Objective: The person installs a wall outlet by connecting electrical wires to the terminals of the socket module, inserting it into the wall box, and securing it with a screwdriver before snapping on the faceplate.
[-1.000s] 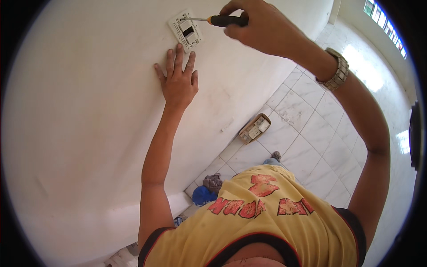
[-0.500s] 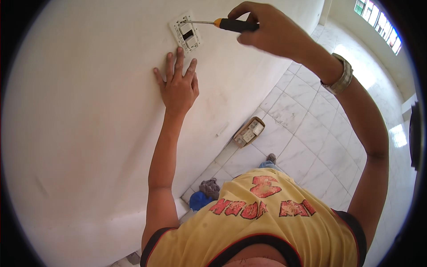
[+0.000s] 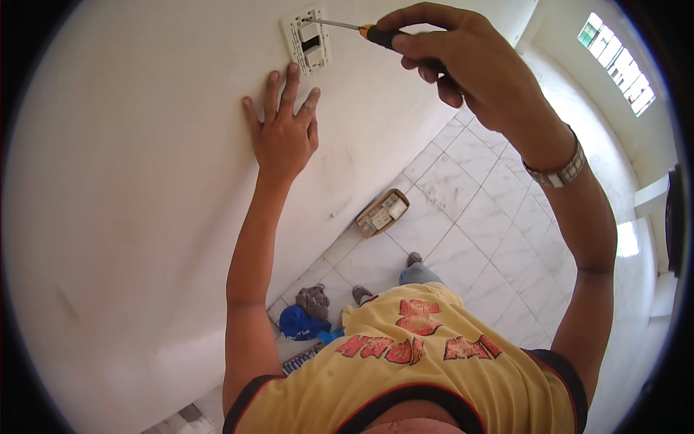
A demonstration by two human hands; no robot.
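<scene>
A white rectangular switch plate [image 3: 322, 52] with two pale rocker modules and a dark gap between them is set on the wall. My right hand [image 3: 473, 61] grips a screwdriver [image 3: 379, 35] with a black and yellow handle. Its thin metal shaft points left, and the tip meets the upper part of the plate. Just below the plate, my left hand [image 3: 283, 137] lies spread on the wall, its middle fingertips at the plate's lower edge. Part of the screwdriver's handle is hidden by my right fingers.
An open box [image 3: 382, 215] with white electrical parts stands on the tiled floor [image 3: 470, 239] by the foot of the wall [image 3: 144, 181]. Nearby lie a blue bag [image 3: 300, 323] and a grey-brown cloth [image 3: 313, 300]. A barred window [image 3: 618, 65] is at the far right.
My right hand has turned and its fingers have shifted around the screwdriver handle, while the tip stays at the plate's upper part. The whole view has shifted slightly; my left hand stays against the wall.
</scene>
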